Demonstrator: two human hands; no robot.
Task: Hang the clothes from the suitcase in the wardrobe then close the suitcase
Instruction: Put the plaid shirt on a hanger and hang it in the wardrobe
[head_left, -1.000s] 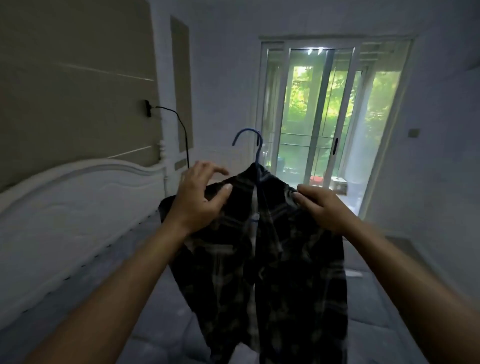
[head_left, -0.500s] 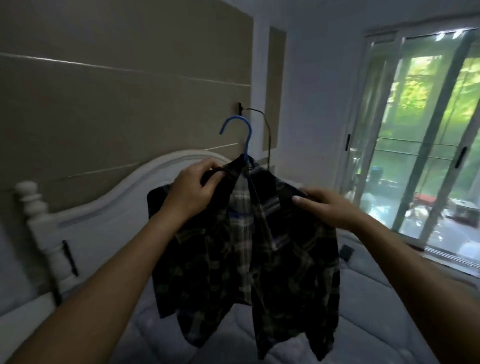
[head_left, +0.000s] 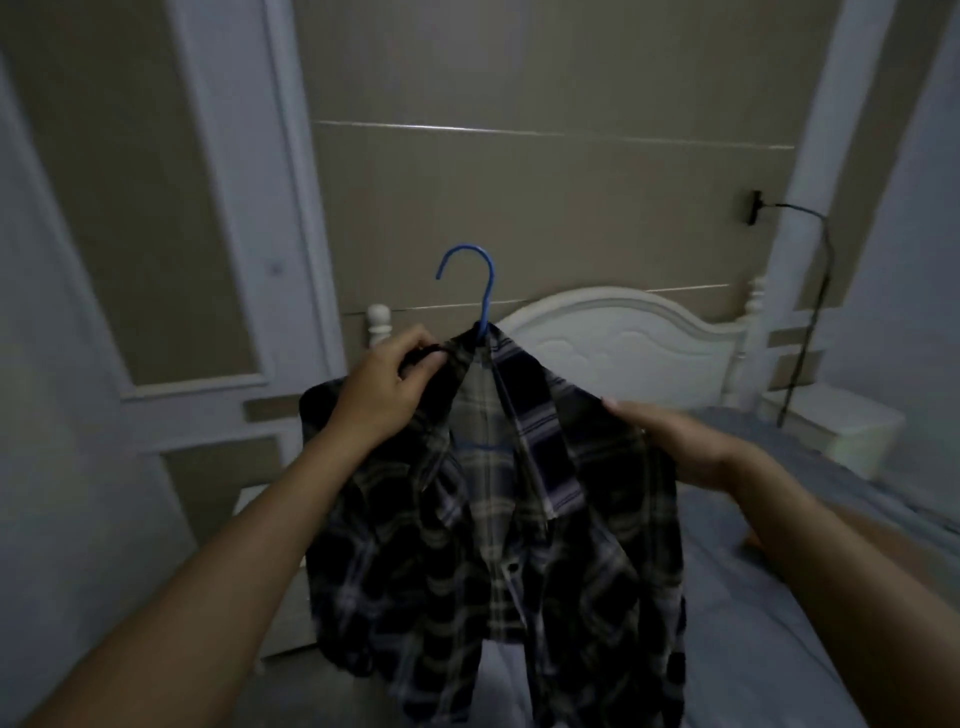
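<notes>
A dark plaid shirt (head_left: 498, 545) hangs on a blue hanger (head_left: 480, 291) in front of me, its hook standing up above the collar. My left hand (head_left: 387, 395) pinches the shirt's left shoulder near the collar. My right hand (head_left: 675, 441) grips the right shoulder of the shirt from the side. The shirt front hangs loose and unbuttoned above the bed. Neither the suitcase nor the wardrobe is in view.
A white headboard (head_left: 623, 338) backs a bed with a grey-blue cover (head_left: 753, 597) on the right. A beige panelled wall (head_left: 519, 208) rises behind. A black cable (head_left: 810, 322) hangs from a wall socket at right. A white nightstand (head_left: 841, 431) stands beside the bed.
The view has swung left, from the glass doors to the headboard wall. Both hands have kept hold of the shirt on its hanger throughout.
</notes>
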